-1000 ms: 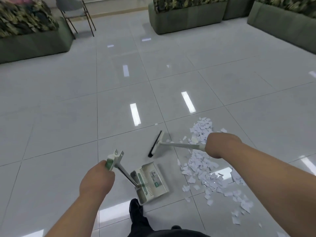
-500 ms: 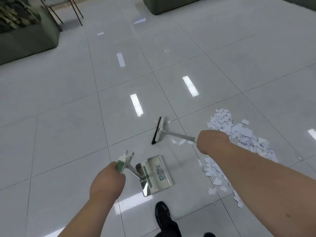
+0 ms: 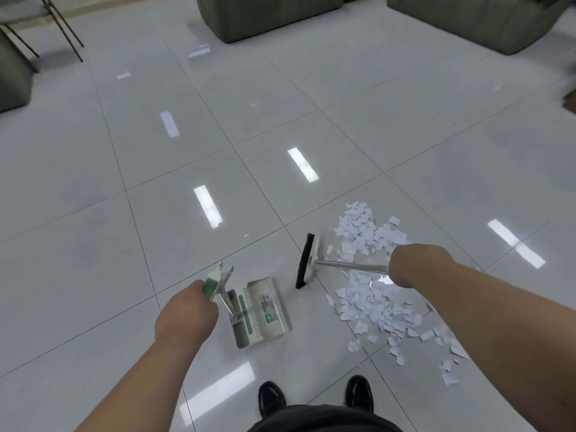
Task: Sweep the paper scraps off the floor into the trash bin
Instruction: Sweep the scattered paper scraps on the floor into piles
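Closest in, two black shoes (image 3: 271, 397) stand on the pale tiled floor (image 3: 218, 120) at the bottom edge of the view, below dark trousers. Just ahead, the left hand (image 3: 187, 316) is curled round the green and white grip at the top of the dustpan's slanted metal handle (image 3: 226, 299). The dustpan (image 3: 258, 310) itself sits on the floor a little to the right of that hand, its grey tray showing a row of comb teeth and a label. To the right, the right hand (image 3: 414, 265) is closed round the thin metal handle of the broom (image 3: 352, 265), which runs leftward to the broom head (image 3: 307, 265). That head has its black bristles facing left and stands just beyond the dustpan's far right corner. The paper scraps (image 3: 371, 294), white and torn, lie heaped on the floor right of the dustpan and broom head, spread beneath the broom handle and the right forearm, with loose bits trailing nearer and to the right. Bright strip reflections cross the tiles further out. At the far edge sit green sofas (image 3: 271, 14), and at the upper left the thin dark legs of a chair (image 3: 59, 26).
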Demonstrator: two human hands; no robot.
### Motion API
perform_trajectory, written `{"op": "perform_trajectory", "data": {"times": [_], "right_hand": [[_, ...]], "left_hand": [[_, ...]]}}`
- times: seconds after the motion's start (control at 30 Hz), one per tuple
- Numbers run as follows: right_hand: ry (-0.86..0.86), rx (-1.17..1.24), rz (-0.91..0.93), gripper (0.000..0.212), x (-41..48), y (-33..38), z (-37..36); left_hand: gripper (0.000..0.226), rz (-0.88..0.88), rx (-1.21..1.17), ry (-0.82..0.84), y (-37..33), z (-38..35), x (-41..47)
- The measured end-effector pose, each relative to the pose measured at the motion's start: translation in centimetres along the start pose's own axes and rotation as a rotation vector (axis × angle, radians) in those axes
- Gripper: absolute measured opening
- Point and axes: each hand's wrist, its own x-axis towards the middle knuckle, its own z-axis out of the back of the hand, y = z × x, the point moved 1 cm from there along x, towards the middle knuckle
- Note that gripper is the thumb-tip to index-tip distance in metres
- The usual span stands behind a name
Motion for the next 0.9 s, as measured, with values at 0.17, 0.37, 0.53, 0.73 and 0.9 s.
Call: {"op": "perform_trajectory", "data": {"times": [0.17,0.37,0.53,0.73,0.9], "right_hand": [[0.005,-0.01,-0.026,0.019,-0.2,-6.0,0.2],[-0.11,-0.09,0.014,0.022,-0.7,-9.0,2.1],[-0.147,-0.029,0.021,0.018,-1.2,-7.7,3.6],[-0.102,0.047,0.091,0.015,-0.2,-0.5,4.7],[-0.097,0.102,0.188,0.013,1.7,9.0,4.6]], "left_hand": [[0.017,0.01,-0.007,-0.024,-2.5,-1.1,-1.8],[0.015,0.042,-0.024,-0.057,-3.8,-1.3,-2.9],[0.013,0.049,-0.041,-0.062,-3.1,-0.8,-2.7],[0.014,0.071,-0.082,-0.07,0.0,0.8,-2.0],[0.013,0.11,-0.099,-0.081,3.1,1.8,-1.6]]}}
